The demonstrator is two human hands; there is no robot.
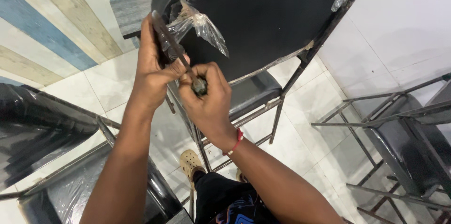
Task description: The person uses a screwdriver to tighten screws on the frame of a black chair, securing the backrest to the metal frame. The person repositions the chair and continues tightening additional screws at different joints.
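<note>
A black padded chair (263,22) with a dark metal frame stands tilted in front of me, torn clear plastic wrap (199,24) hanging from its back. My left hand (152,71) grips the left edge of the backrest and frame. My right hand (209,95) is closed around the handle of a screwdriver (188,71), whose thin shaft points up toward the frame by my left thumb. A red band sits on my right wrist.
Another black chair (56,158) wrapped in plastic stands at lower left, and a third metal-framed chair (404,135) at right. The floor is white tile, and a striped plank wall (51,27) is at upper left. My foot in a tan clog (190,163) is below.
</note>
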